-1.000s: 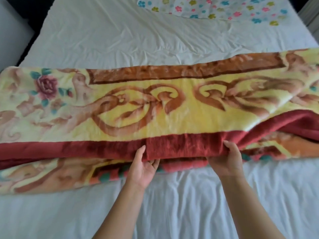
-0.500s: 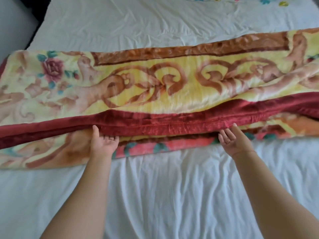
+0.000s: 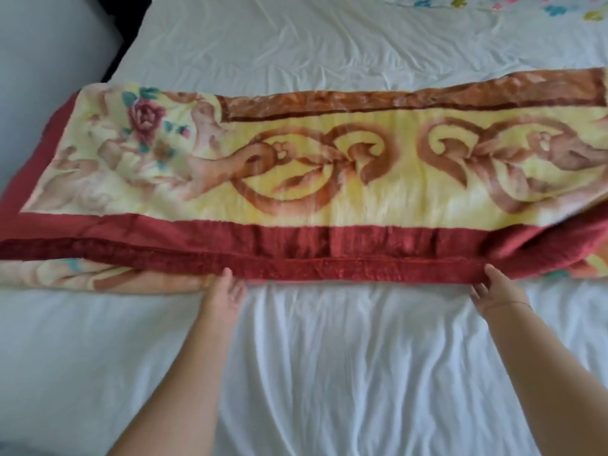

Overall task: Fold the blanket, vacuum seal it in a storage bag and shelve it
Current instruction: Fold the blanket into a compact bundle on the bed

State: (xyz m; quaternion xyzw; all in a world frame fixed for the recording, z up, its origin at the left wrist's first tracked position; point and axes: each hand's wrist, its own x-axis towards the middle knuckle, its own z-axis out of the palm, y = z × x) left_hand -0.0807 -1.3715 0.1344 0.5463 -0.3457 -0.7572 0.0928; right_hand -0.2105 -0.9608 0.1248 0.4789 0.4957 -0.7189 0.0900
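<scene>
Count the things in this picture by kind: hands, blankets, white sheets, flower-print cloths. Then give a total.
hands: 2, the left hand and the right hand
blanket: 1
white sheet: 1
flower-print cloth: 1
total: 5

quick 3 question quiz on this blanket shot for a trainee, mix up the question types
1. True or false: the blanket is draped over a chair.
2. The left hand and right hand meet the blanket at: A) its yellow middle B) its red near edge C) its far brown band
3. Fill in: the rose is printed near the blanket's ___ end, by the person's own sides.
Key: 1 false, it lies on the sheet; 2 B; 3 left.
</scene>
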